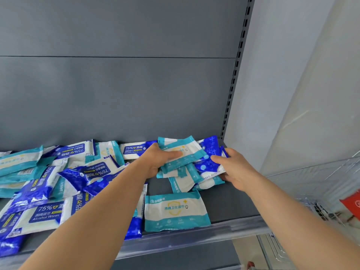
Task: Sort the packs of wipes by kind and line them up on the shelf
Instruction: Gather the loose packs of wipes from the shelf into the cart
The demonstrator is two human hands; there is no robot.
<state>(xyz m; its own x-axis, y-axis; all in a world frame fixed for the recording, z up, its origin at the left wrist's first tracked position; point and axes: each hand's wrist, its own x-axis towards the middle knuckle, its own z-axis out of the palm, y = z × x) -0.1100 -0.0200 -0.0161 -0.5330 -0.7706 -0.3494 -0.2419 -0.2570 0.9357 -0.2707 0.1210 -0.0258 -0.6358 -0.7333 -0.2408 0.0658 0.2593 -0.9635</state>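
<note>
Along the front edge of the grey shelf [224, 203] runs one clear plastic strip [194, 238]. Just behind it, near the middle of the front edge, one teal-and-white pack [176, 211] lies flat by itself. It is a soft, puffy rectangle of shiny plastic with crimped ends. Toward the front left corner lies a messy heap [58, 182] of blue-and-white packs and teal ones, overlapping and tilted. They are too piled up to count, but there are two kinds. Two bare arms reach in over the front edge. Farther back, toward the back right corner, sits a small pile [187, 178] of mixed packs. The left hand [155, 162] grips the top teal pack [183, 151] of that pile, thumb on top and fingers curled under. The right hand [233, 168] holds a blue pack [209, 152] at the pile's right side, thumb on top and fingers tucked below. Behind everything stands the flat, smooth grey back panel [116, 94]. One dark post [234, 75] with a row of slots goes up at the back right corner.
</note>
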